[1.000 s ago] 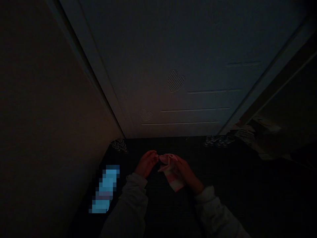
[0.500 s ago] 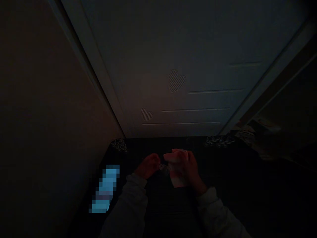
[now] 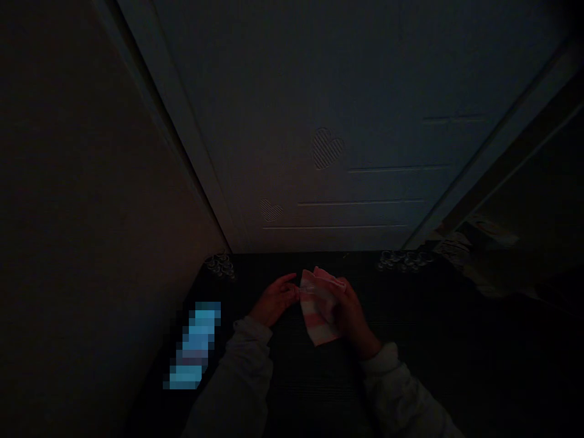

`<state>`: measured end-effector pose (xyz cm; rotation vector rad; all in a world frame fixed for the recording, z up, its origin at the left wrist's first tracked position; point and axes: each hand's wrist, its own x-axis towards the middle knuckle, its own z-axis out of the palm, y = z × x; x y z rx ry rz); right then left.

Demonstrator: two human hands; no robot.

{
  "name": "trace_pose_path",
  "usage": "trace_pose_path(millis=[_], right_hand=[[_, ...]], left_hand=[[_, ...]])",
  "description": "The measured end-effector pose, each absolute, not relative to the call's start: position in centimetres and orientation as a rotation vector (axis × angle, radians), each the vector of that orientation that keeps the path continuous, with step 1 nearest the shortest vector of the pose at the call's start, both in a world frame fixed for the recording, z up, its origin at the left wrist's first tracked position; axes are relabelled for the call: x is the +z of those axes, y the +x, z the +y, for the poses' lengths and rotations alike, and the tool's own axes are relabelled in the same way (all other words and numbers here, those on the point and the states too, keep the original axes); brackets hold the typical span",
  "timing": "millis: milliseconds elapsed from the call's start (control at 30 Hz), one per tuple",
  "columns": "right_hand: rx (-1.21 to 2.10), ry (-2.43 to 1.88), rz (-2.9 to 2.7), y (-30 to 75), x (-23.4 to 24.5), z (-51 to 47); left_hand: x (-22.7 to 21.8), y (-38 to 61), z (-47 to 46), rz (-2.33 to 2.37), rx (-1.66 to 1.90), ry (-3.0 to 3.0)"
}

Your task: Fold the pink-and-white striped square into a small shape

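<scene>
The view is very dark. My right hand (image 3: 349,313) is closed around a pink-and-white striped cloth (image 3: 314,319), which hangs down on its left side. My left hand (image 3: 276,298) is beside the cloth, its index finger stretched out and its other fingertips pinching a small, clear, glassy piece (image 3: 306,288). That piece touches the cloth's upper left part; its exact kind is too dim to make out. Both hands are above a dark table top (image 3: 314,383).
Small clear round pieces lie in a cluster (image 3: 219,265) at the back left and in another cluster (image 3: 404,260) at the back right. A lit screen with blurred content (image 3: 194,347) lies at left. Behind the table stands a pale door (image 3: 274,134) with heart patterns; a wall (image 3: 91,213) borders the left.
The cloth has spread and shifted left, against the clear piece. My left index finger has straightened out. My right hand keeps its hold on the cloth.
</scene>
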<state>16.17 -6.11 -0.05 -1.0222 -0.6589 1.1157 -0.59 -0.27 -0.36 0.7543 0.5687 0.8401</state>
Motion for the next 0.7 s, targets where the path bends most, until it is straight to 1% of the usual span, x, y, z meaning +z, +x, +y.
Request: trace_pose_path(millis=[233,433,600,700], right_hand=[[1.127,-0.975,-0.729,16.4,0.0,-6.0],[1.207,-0.896,-0.670,16.4,0.0,-6.0],[1.185,-0.958,-0.730,16.6,-0.4,-5.8],[1.199,-0.953,-0.727,16.6,-0.5,-5.8]], left_hand=[[-0.3,-0.6,-0.6,0.545,0.700,0.807],[-0.5,-0.5,-0.8,0.520,0.630,0.856],[-1.1,-0.6,-0.8,0.486,0.569,0.855],[-1.5,-0.3,-0.7,0.521,0.596,0.869]])
